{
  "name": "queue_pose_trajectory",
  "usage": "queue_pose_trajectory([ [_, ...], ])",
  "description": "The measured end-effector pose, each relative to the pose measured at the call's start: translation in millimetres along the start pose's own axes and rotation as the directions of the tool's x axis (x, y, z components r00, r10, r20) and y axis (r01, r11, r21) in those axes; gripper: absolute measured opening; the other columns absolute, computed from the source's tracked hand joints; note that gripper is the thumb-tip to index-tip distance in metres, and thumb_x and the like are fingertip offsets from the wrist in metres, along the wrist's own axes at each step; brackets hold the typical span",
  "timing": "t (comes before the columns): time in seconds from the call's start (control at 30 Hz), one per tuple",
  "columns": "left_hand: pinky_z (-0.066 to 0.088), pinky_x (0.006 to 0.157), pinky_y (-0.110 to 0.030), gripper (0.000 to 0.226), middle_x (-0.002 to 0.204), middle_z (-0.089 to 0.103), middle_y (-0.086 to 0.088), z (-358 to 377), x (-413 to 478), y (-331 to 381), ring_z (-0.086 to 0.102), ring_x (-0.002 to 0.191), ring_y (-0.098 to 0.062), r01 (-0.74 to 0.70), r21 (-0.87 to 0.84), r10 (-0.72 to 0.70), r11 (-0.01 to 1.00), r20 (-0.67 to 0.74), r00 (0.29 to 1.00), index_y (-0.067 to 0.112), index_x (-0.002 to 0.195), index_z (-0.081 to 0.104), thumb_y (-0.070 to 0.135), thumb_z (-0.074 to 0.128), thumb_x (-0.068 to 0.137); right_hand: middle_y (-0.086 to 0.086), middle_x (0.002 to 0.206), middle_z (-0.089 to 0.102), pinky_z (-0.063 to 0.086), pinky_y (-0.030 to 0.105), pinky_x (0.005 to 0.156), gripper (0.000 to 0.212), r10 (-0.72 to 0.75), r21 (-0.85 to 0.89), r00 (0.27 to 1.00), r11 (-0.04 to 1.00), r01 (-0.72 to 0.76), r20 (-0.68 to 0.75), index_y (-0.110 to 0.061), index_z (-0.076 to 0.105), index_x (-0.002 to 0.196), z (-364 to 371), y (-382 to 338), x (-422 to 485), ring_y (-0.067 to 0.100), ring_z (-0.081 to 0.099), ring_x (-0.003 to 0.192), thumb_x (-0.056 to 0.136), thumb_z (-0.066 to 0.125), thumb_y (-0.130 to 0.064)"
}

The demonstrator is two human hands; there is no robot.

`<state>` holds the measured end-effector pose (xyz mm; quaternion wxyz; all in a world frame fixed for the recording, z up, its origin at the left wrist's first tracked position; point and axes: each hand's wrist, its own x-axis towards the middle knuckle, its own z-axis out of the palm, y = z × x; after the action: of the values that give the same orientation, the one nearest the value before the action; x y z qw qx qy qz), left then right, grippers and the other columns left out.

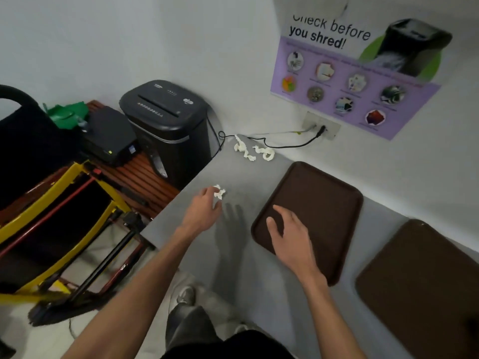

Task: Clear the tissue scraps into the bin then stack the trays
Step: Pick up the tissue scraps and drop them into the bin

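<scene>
From the head camera, looking down over the person's arms: the left hand reaches out over the grey tabletop, its grip closed in a pinch on a small white tissue scrap, which sits crumpled at the fingertips just above the surface. I take this for the collecting step, one scrap picked up and not yet binned.

The right hand lies flat on the near tray, its grip spread and fingers straight. It probably rests there to keep the tray from sliding while the other arm stretches. A second tray lies beside it to the right, apart from it, so no stacking has begun.

Two twisted scraps remain at the back of the tabletop, near the wall and close to a black cable. A black shredder stands on the floor off the tabletop's left edge, under a "Check before you shred!" poster. Its basket looks the likeliest bin, though I cannot tell for certain.
</scene>
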<state>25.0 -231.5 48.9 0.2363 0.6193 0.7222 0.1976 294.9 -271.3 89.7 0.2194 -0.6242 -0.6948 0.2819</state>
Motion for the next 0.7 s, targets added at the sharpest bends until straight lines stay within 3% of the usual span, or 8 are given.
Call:
queue_pose_trajectory([
  [0.2,0.044,0.106,-0.05,0.04,0.142,0.048,-0.016,13.8,82.8,-37.1,0.049,0.127,-0.043,-0.056,0.083,0.033,0.995,0.253,0.967,0.019,0.136,0.051,0.026,0.058,0.098,0.0,0.146,0.062,0.044,0.04,0.118,0.046,0.105,0.009,0.984,0.995,-0.104,-0.142,-0.018,0.059,0.146,29.4,-24.5,31.3,0.019,0.055,0.137,0.107,0.054,-0.043],
  [0.33,0.042,0.111,-0.049,0.053,0.145,0.043,-0.013,28.2,116.3,-58.2,0.041,0.135,-0.038,-0.191,0.142,0.128,0.971,0.363,0.923,0.023,0.145,0.048,0.021,0.06,0.094,0.0,0.145,0.063,0.038,0.03,0.119,0.043,0.172,0.018,0.96,0.985,-0.173,-0.22,-0.017,0.062,0.143,52.5,-47.3,42.9,0.018,0.056,0.137,0.107,0.055,-0.039],
  [0.4,0.041,0.112,-0.045,0.05,0.142,0.045,-0.009,29.7,124.2,-66.9,0.04,0.134,-0.034,-0.279,0.19,0.185,0.941,0.4,0.898,0.023,0.14,0.053,0.017,0.061,0.091,0.0,0.144,0.064,0.037,0.026,0.118,0.04,0.197,0.024,0.947,0.98,-0.198,-0.253,-0.016,0.064,0.14,65.3,-56.1,48.2,0.018,0.057,0.136,0.107,0.056,-0.037],
  [0.5,0.036,0.108,-0.036,0.035,0.138,0.043,-0.009,25.2,130.6,-75.0,0.038,0.13,-0.03,-0.356,0.172,0.263,0.918,0.407,0.875,0.018,0.13,0.057,0.011,0.058,0.096,0.001,0.141,0.066,0.035,0.021,0.116,0.037,0.233,0.036,0.932,0.972,-0.232,-0.277,-0.016,0.067,0.136,84.2,-66.4,57.1,0.017,0.059,0.133,0.106,0.057,-0.035],
  [0.6,0.042,0.095,-0.038,0.021,0.12,0.052,-0.006,20.3,135.3,-81.5,0.05,0.11,-0.022,-0.455,0.152,0.38,0.877,0.359,0.852,0.017,0.112,0.062,0.026,0.046,0.102,0.0,0.137,0.068,0.04,0.025,0.113,0.034,0.254,0.018,0.932,0.966,-0.258,-0.259,-0.018,0.068,0.132,99.6,-71.9,70.4,0.019,0.061,0.129,0.106,0.058,-0.036],
  [0.7,0.044,0.083,-0.039,0.016,0.098,0.054,-0.006,13.3,149.9,-93.7,0.056,0.094,-0.026,-0.393,0.093,0.33,0.915,0.39,0.86,0.016,0.094,0.063,0.008,0.05,0.09,0.0,0.135,0.068,0.048,0.033,0.108,0.03,0.289,-0.002,0.94,0.956,-0.294,-0.181,-0.022,0.067,0.131,116.3,-72.1,93.5,0.023,0.064,0.125,0.105,0.06,-0.035],
])
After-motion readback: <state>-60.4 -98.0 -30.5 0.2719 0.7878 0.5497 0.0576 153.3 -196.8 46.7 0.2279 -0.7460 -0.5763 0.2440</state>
